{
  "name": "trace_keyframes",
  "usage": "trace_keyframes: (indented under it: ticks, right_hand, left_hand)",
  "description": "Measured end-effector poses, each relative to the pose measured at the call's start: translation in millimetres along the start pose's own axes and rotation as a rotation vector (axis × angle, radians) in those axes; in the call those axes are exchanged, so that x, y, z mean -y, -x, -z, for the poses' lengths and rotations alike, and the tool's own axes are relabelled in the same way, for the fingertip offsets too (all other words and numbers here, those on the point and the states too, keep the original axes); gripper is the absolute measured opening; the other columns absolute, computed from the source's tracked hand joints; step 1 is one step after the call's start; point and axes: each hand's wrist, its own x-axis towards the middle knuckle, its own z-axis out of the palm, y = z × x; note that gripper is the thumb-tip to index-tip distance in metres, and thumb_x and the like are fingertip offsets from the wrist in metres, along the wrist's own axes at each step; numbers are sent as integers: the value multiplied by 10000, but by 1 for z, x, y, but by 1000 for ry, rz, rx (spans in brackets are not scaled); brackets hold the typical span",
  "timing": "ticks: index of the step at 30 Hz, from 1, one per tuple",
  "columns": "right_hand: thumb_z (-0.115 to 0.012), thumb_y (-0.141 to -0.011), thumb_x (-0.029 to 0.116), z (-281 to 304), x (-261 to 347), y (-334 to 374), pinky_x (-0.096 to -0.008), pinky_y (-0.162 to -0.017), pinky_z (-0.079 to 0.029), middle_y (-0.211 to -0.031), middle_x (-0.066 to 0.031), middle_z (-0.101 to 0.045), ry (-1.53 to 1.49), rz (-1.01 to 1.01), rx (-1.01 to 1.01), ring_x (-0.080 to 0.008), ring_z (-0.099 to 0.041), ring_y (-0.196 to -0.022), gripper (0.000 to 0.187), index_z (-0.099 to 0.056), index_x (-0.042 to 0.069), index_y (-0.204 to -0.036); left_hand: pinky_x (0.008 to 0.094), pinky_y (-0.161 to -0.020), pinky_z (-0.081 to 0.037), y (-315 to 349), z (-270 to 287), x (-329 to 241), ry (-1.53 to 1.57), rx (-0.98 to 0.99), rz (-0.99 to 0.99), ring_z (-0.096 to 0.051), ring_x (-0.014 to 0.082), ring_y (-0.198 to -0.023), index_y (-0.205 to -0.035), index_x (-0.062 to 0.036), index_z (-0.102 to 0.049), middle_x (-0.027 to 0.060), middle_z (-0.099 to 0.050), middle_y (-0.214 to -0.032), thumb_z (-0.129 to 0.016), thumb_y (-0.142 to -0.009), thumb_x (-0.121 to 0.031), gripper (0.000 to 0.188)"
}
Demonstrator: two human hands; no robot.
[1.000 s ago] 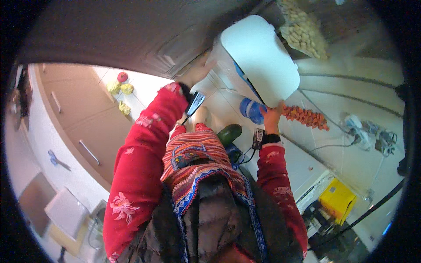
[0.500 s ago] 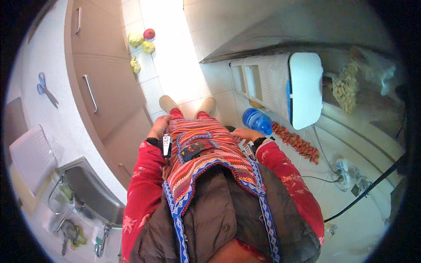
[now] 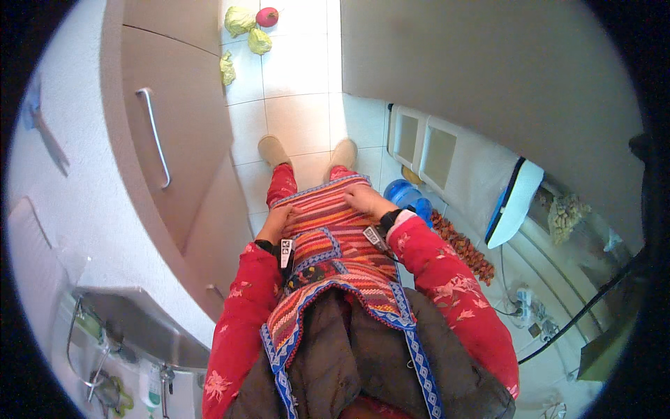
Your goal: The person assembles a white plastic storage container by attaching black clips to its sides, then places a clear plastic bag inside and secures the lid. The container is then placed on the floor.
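A striped woven apron (image 3: pixel 328 209) with blue patterned trim hangs over my front. My left hand (image 3: pixel 278 222) is at the apron's left edge, its fingers bent against the cloth. My right hand (image 3: pixel 364 201) lies over the apron near its lower right corner, fingers closed on the fabric. Small white devices with printed patterns sit at both wrists, the left device (image 3: pixel 287 253) and the right device (image 3: pixel 375 238). Below the hem show my red patterned trousers (image 3: pixel 282 186) and beige shoes (image 3: pixel 273 149).
Cabbage-like pale green heads (image 3: pixel 241 21) and a round pink-red item (image 3: pixel 266 17) lie on the tiled floor ahead. Cabinets (image 3: pixel 174 126), a counter and a sink (image 3: pixel 143 325) line the left. At right stand a blue water jug (image 3: pixel 419 202), dried red pieces (image 3: pixel 460 244) and a white rack (image 3: pixel 436 150).
My right hand has moved from the apron's right side inward and forward onto its front. My left hand has shifted slightly right and down in view. The view has tilted and shifted.
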Motion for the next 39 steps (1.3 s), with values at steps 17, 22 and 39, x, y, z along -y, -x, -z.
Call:
trace_keyframes:
  ticks: [17,22,39]
  right_hand:
    - [-515,-814,327,55,-22,-188,-426,-727,-473,-843,-210,-623,-85,95,-75,-360,-605,-813,323,-607,25,-885]
    - [-609,-789,354,42,-58,-260,-368,-712,-476,-799,-141,-621,-492,-84,34,-290,-602,-768,359,-583,21,-919]
    - [-712,-681,435,65,20,-521,-393,-1013,-332,-1308,-252,-334,-146,203,-435,-358,-353,-1227,913,-269,-30,-1329]
  left_hand:
    - [267,-615,-452,-90,-53,-67,300,-123,-529,-524,131,-725,-1146,-63,-543,48,-582,-916,-427,-906,-320,370]
    - [283,-655,-453,-166,-39,-54,388,-40,-425,-535,132,-715,-1133,-38,-542,57,-592,-916,-446,-916,-292,348]
    - [394,-770,-456,-273,107,-253,257,-640,-639,-498,214,-1016,-1289,-87,-354,85,-508,-1140,-615,-829,-339,586]
